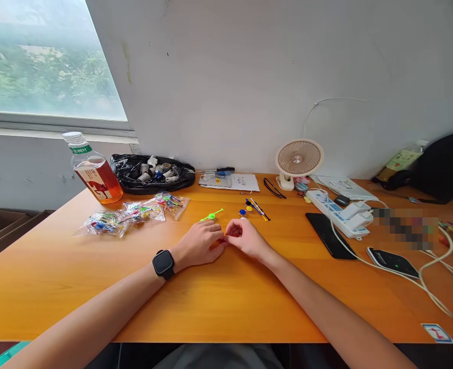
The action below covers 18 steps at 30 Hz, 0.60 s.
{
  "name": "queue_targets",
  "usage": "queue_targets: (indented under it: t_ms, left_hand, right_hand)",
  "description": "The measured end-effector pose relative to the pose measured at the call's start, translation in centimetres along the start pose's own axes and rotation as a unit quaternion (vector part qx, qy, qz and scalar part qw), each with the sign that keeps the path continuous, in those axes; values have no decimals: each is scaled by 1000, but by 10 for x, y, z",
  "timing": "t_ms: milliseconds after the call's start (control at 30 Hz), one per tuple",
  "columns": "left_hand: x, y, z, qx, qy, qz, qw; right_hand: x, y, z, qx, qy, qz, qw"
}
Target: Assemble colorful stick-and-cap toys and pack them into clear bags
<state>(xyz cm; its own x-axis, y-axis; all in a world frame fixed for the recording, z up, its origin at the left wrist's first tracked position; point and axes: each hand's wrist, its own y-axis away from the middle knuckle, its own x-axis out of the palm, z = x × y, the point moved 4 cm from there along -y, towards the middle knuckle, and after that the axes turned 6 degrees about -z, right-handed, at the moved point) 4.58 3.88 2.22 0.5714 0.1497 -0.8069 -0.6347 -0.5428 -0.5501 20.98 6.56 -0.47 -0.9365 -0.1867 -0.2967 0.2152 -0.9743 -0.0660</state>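
Both forearms lie on the table, a watch on the left wrist. The left hand and right hand rest knuckles up, fingers curled shut, fingertips meeting; anything pinched there is hidden. Just beyond the left hand lies a green plastic piece, with blue and yellow pieces beyond the right.

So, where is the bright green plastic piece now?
In the head view, the green piece lies just beyond the left hand, right of the clear bags.
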Motion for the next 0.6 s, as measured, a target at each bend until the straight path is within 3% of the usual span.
queue_targets:
  t_ms: [200,333,433,600]
  left_hand:
    - [-11,0,3,-33,36,-16,999]
    - [-25,2,13,-107,62,-85,989]
    - [-30,5,22,-154,63,-129,978]
    - [-32,5,28,-174,44,-167,969]
  right_hand:
    - [-7,13,13,-69,133,-23,988]
    - [-23,17,29,-122,209,-76,967]
    - [-34,17,35,-136,217,-114,960]
    - [-49,7,29,-76,124,-131,981]
